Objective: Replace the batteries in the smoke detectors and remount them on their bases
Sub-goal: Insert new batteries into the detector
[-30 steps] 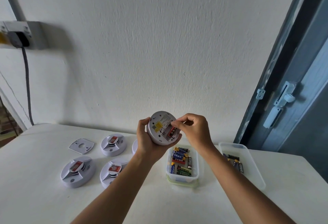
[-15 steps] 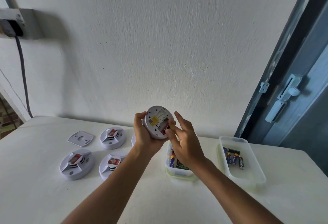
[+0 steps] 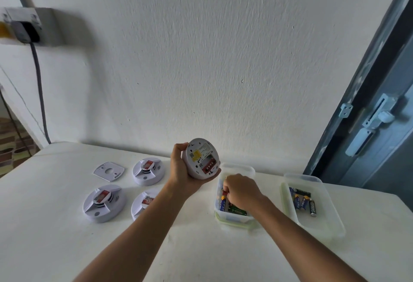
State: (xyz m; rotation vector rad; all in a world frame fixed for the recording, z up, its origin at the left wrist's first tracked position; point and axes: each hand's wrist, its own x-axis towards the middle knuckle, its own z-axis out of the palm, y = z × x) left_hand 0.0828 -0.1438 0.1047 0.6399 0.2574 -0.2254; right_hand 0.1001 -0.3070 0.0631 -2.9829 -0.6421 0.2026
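My left hand [image 3: 180, 167] grips a round white smoke detector [image 3: 201, 159] held up above the table, its back turned to me with a yellow label and an open red battery bay. My right hand [image 3: 240, 190] is down inside a clear plastic tub [image 3: 234, 220] of mixed batteries [image 3: 223, 202], fingers curled around one with a red end. A second clear tub [image 3: 312, 226] to the right holds a few blue and black batteries [image 3: 302, 202]. Three more detectors lie face up on the table: [image 3: 148, 171], [image 3: 104, 203], [image 3: 144, 203].
A flat white mounting base [image 3: 108, 171] lies at the back left of the white table [image 3: 55, 248]. The wall stands just behind the table, with a socket box and cable [image 3: 24, 27] upper left. A blue-grey door with a latch [image 3: 375, 123] is at the right.
My right hand left the detector's battery bay and dropped into the tub of batteries, curling onto one. My left hand tilted the detector slightly and kept holding it.
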